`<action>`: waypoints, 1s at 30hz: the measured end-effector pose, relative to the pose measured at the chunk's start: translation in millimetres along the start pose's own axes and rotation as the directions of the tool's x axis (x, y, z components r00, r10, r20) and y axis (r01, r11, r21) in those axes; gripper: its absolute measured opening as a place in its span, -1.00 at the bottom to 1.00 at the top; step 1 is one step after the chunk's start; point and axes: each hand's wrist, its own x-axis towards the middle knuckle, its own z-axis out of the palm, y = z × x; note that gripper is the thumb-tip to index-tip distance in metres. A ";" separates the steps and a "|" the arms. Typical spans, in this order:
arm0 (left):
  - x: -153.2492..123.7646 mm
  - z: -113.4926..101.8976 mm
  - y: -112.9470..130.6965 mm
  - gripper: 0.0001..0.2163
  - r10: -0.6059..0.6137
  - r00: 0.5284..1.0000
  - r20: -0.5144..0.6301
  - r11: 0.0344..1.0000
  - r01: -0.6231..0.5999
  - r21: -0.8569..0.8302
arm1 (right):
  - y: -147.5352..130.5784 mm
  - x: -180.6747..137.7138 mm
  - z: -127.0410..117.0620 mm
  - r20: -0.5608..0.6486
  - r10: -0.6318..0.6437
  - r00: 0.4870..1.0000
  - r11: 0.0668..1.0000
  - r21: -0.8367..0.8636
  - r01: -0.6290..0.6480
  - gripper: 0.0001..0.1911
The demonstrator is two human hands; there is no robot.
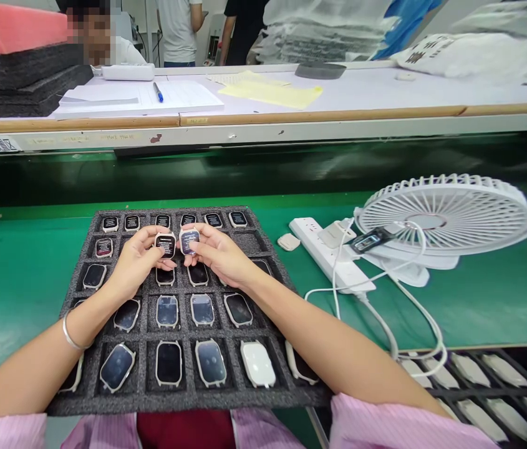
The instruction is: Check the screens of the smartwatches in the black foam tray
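My left hand (144, 257) is closed on a smartwatch (166, 246) without a strap, its dark screen lit with small white text. Right beside it, my right hand (214, 249) pinches a second smartwatch (189, 241), its screen bluish and also showing text. Both are held above a black foam tray (146, 390) whose square compartments hold several more watch bodies. Those at the back show lit text, while the front ones, such as this watch (168, 363), have dark screens. One watch (257, 363) near the front right shows a white face. My forearms hide some compartments.
Right of the tray, a white power strip (323, 249) carries chargers and cables beside a white fan (445, 215). A small beige piece (288, 242) lies on the green table (263, 212). More filled trays sit lower right. A shelf behind holds papers and a pen (158, 92); people are beyond.
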 end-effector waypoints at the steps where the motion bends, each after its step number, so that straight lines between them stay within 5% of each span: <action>1: -0.1 0.0 -0.1 -0.68 0.003 1.000 0.000 1.000 -0.003 -0.001 | 0.0 -0.2 -0.1 0.002 -0.004 1.000 1.000 0.000 0.004 -0.67; 10: 0.6 -1.0 -2.6 -0.69 0.020 1.000 0.006 1.000 -0.020 -0.004 | -0.8 -1.2 1.3 0.004 -0.001 1.000 1.000 -0.010 0.002 -0.63; 17: -0.5 -0.2 0.6 -0.63 -0.018 1.000 0.008 0.997 0.019 -0.072 | -5.5 -0.3 0.0 -0.018 0.134 0.991 0.975 0.180 -0.128 -0.55; 21: -0.9 -0.5 -0.1 -0.59 -0.012 1.000 0.010 0.996 0.013 -0.093 | -5.6 -1.6 1.0 -0.031 0.113 0.993 0.988 0.111 -0.109 -0.49; 30: 0.8 -1.3 -0.9 -0.70 -0.079 0.995 0.058 0.988 0.086 -0.126 | -2.3 1.1 3.4 -0.056 0.120 0.991 0.988 0.108 -0.114 -0.69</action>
